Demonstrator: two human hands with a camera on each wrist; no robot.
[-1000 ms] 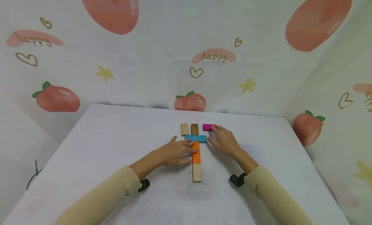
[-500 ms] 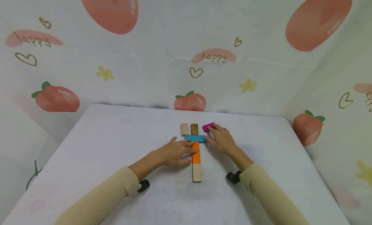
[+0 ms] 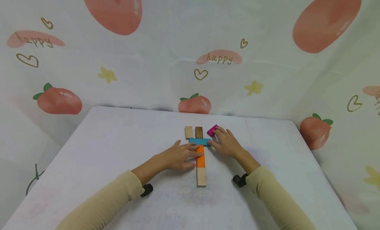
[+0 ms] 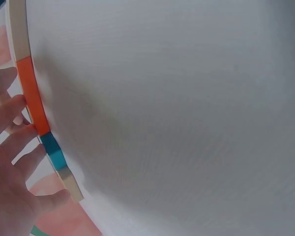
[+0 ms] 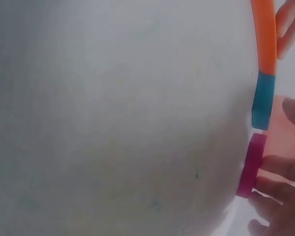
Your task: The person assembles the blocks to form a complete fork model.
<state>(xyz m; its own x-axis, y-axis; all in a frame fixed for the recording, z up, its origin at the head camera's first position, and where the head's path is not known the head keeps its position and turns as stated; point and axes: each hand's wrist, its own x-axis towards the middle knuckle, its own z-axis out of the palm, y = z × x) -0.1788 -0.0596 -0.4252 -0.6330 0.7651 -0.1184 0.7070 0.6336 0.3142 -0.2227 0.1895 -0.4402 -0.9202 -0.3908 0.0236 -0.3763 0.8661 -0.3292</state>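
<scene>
Wooden blocks lie flat on a white table. My left hand (image 3: 179,156) spreads its fingers over the orange block (image 3: 201,161) and the left part of the blue block (image 3: 203,142). With the fingertips of my right hand (image 3: 228,144) I touch a magenta block (image 3: 211,131), which lies slanted just beyond the blue block's right end. The right thumb is by that blue end. In the right wrist view a small gap parts the magenta block (image 5: 251,166) from the blue one (image 5: 263,102). A pale block (image 3: 201,177) continues the orange column toward me.
Beyond the blue block stand a short pale block (image 3: 188,132) and a brown block (image 3: 199,132), side by side with a gap between them. A printed cloth (image 3: 166,58) hangs behind the table's (image 3: 124,131) far edge.
The magenta block has turned from lying crosswise to a slant, its near end toward the blue block. My right hand has shifted slightly left; my left hand has stayed put.
</scene>
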